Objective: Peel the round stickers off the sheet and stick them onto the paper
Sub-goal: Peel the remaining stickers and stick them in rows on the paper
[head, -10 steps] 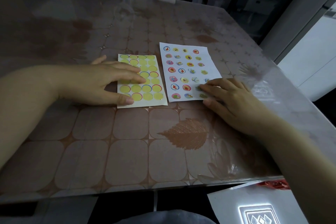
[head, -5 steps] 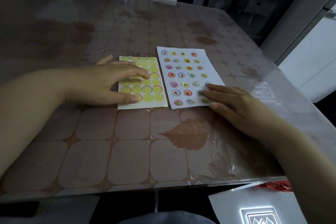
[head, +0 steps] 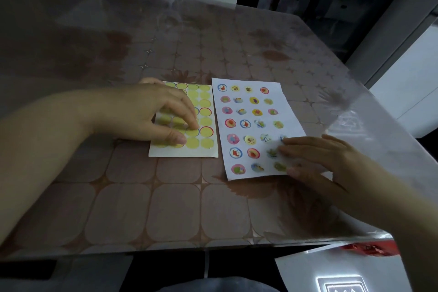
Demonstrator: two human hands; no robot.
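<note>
Head: L hand point(head: 151, 114) pinching glossy sheet point(head: 203, 149); R hand point(head: 327, 159) flat on paper point(head: 251, 173).

The sticker sheet point(head: 203, 123), mostly bare yellow circles, lies flat left of the white paper point(head: 254, 125), which carries rows of colourful round stickers point(head: 245, 124), slightly angled

Both bare forearms reach in over the surface point(head: 142, 208). The left hand point(head: 151, 114) lies palm down, its fingers point(head: 189, 118) curled with tips pressed low beside the thumb. The right hand point(head: 331, 161) rests flat, fingers spread and pointing leftward.
</note>
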